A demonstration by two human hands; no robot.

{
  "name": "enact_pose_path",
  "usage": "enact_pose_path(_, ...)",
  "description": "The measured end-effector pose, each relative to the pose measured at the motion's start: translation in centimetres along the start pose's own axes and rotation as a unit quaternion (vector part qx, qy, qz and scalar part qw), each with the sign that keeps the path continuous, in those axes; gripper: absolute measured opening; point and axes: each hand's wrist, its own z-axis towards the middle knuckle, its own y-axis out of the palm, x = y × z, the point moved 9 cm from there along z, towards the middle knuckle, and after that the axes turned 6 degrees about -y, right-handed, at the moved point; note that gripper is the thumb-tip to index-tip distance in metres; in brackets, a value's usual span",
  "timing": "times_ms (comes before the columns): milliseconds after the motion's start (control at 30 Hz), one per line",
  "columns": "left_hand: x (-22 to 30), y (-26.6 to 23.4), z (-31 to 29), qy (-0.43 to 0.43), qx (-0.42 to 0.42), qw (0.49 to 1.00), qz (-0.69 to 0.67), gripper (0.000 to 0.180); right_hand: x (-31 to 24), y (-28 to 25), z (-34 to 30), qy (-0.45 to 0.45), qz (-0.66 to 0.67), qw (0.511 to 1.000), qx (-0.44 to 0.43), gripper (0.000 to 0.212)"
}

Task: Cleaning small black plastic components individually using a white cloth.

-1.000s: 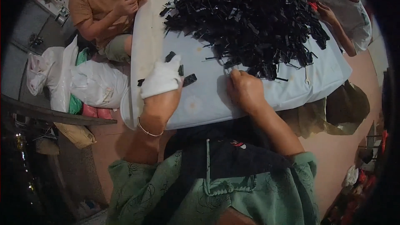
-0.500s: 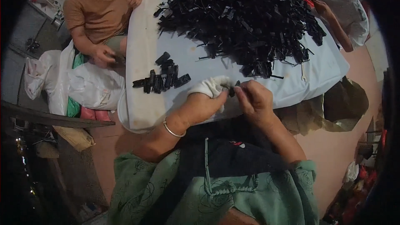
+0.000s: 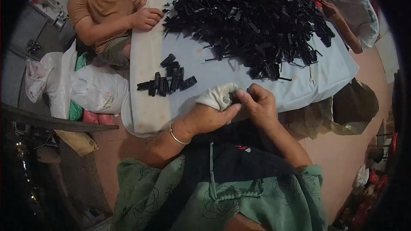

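Observation:
Both my hands meet just past the near edge of the white-covered table (image 3: 188, 111). Over the fingers of my left hand (image 3: 205, 117) lies a white cloth or glove piece (image 3: 216, 96); the hand is closed, its thumb pointing right. My right hand (image 3: 262, 106) is closed too, thumb and fingers pinching at the left fingertips. A small black plastic part (image 3: 234, 96) shows between them, mostly hidden by fingers and cloth. Left of my hands lies a small group of black plastic parts (image 3: 169, 79). Beyond them rises a large heap of similar black parts (image 3: 252, 21).
A wrench (image 3: 311, 75) lies near the table's right edge. At the far left sits a person in a brown shirt (image 3: 105, 13), one hand on the table edge. Another person's arm (image 3: 342, 23) reaches in at the far right. White bags (image 3: 96, 87) stand left of the table.
My right hand has shifted slightly left and its thumb now covers more of the black part. The person at the left has raised a hand from beside the bags to the table edge.

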Motion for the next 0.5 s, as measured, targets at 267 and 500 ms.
enact_pose_path(267, 0.1, -0.9, -0.1, 0.084, 0.099, 0.991, -0.013, 0.024, -2.0, 1.6, -0.3, -0.097, -0.016, 0.988, -0.116, 0.029)
enact_pose_path(500, 3.3, -0.1, -1.7, 0.137, 0.156, 0.942, 0.264, 0.026, -0.3, 2.5, -1.0, 0.019, 0.047, 0.992, -0.113, 0.029)
